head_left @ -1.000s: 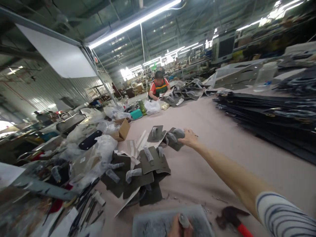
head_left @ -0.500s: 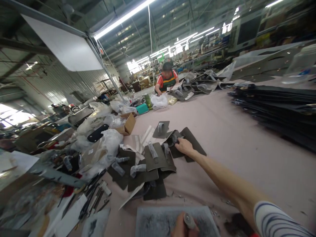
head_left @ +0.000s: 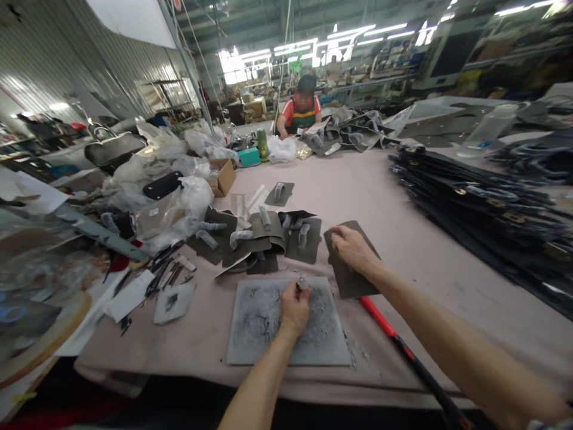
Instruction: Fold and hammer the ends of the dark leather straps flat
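My left hand (head_left: pixel 294 307) is closed around a small metal punch, held upright over a scarred grey cutting mat (head_left: pixel 264 334) near the table's front edge. My right hand (head_left: pixel 353 249) presses on a dark olive leather piece (head_left: pixel 358 280) lying just right of the mat, fingers curled over its upper part. A pile of similar olive pieces with wrapped grey handles (head_left: pixel 264 236) sits just behind the mat. A hammer with a red and black handle (head_left: pixel 403 349) lies on the table under my right forearm.
Plastic bags, a cardboard box (head_left: pixel 222 176), scissors and small tools (head_left: pixel 163 275) crowd the left side. Stacked black panels (head_left: pixel 487 203) fill the right. A person in an orange shirt (head_left: pixel 301 110) sits at the far end of the pinkish table (head_left: pixel 403 179).
My right hand has dragged one olive piece from the pile toward me, beside the mat. The view has tilted down, so my left hand and the mat now show fully.
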Demonstrator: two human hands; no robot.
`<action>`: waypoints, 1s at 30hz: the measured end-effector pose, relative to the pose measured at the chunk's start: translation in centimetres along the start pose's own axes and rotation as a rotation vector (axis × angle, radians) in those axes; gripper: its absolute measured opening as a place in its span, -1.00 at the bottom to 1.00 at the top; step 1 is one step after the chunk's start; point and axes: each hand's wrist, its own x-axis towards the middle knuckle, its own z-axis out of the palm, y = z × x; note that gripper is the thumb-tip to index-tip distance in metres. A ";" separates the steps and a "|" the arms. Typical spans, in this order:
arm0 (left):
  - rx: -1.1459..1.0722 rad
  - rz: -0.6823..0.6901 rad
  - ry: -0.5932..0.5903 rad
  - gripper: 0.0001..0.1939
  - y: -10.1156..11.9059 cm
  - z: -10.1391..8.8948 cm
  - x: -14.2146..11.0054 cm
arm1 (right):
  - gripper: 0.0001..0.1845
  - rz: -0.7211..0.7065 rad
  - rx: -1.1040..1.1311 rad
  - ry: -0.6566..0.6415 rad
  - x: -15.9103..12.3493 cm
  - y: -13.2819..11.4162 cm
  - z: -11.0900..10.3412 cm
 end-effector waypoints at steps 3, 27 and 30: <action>-0.179 -0.054 0.098 -0.81 -0.1 -0.4 -0.1 | -0.48 0.099 0.309 0.017 -7.0 -0.7 0.6; -0.160 -0.044 -0.244 -0.83 -0.2 1.5 0.1 | -0.36 0.545 0.926 -0.058 -19.9 2.8 11.0; -0.124 -0.037 -0.259 -0.87 -0.1 1.6 0.1 | -0.35 0.537 0.901 -0.062 -19.8 2.7 11.0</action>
